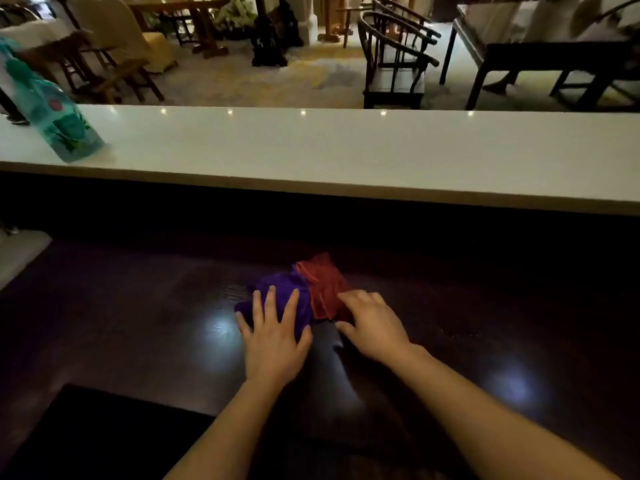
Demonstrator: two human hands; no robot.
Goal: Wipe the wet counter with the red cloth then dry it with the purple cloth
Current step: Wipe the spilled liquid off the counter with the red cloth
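Note:
A crumpled purple cloth point(280, 289) and a red cloth point(323, 284) lie side by side, touching, on the dark glossy wooden counter point(138, 323). My left hand point(273, 336) rests flat on the purple cloth with fingers spread. My right hand point(372, 325) is at the near right edge of the red cloth, fingers curled with the tips touching it; a firm grip is not visible. Light glare shows on the counter near both hands.
A raised white ledge point(346, 150) runs across behind the dark counter, with a teal spray bottle point(59, 123) at its left end. A dark rectangular recess point(104, 431) sits near the front left. Chairs and tables stand in the room beyond.

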